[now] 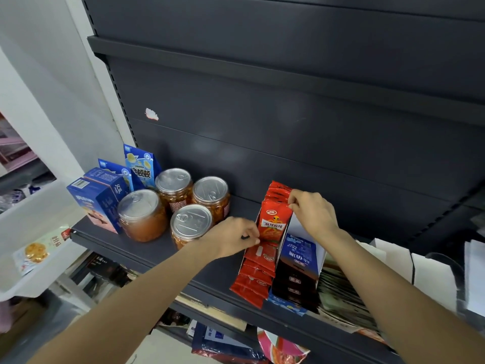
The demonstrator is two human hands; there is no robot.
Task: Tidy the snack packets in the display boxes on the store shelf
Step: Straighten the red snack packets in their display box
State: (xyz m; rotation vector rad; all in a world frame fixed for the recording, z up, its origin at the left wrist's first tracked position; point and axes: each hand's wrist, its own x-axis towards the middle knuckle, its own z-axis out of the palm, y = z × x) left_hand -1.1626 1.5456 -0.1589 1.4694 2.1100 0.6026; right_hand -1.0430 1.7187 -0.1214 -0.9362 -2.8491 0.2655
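Hands (233,239) (313,212) pinch glossy red packet (274,223); crinkled foil.

Four jars (168,203), two blue cartons (97,203), red packets (274,222) maybe dozen.

Both hands are on the red spicy snack packets on a dark grey shelf (183,248). The right hand (312,214) pinches the top edge of an upright red packet (274,222), and the left hand (233,240) pinches that same packet's lower left edge. More red packets (256,274) lie flat in a row in front of it, spilling toward the shelf lip. Just to the right sits a blue and white display box (301,253) with dark packets (295,283) inside. Off to the left are 4 clear jars with pull-tab lids (190,223), plus blue cartons (95,203) and blue pouches (141,166) behind them.
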